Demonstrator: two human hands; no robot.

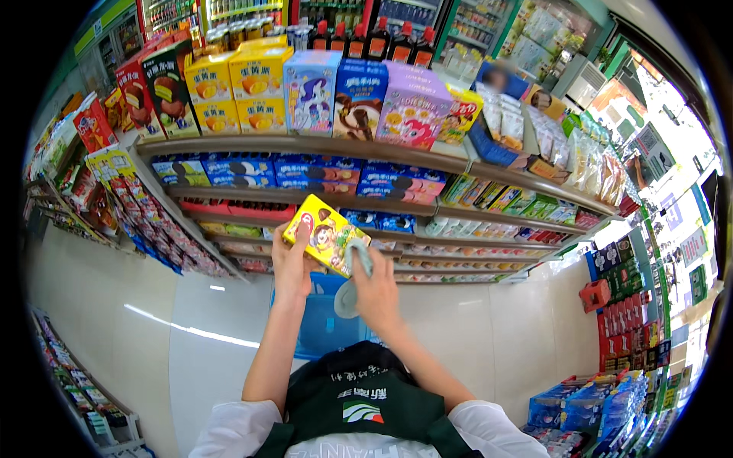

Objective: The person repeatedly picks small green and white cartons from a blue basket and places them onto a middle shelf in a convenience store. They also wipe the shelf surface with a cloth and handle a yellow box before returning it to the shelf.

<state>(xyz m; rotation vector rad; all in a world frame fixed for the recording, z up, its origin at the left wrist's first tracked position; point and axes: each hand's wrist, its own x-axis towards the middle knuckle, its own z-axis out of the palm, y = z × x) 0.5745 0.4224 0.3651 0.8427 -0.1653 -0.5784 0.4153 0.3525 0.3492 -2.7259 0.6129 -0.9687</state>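
My left hand (293,257) grips a yellow snack box (325,233) with cartoon figures by its left end; the thumb lies across its front. My right hand (375,286) holds a grey-green cloth (347,297) and presses part of it against the box's right end. The rest of the cloth hangs below the fingers. The box is tilted, in front of the lower shelves. Beneath my hands stands a blue plastic basket (320,326), partly hidden by my forearms and dark green apron (366,395).
Boxed snacks, such as a purple box (409,106) and yellow boxes (257,77), line the top shelf (286,144). Dark bottles with red caps (378,40) rise behind them. Pale floor tiles (458,326) surround the basket. Stacked red packs (621,326) stand at right.
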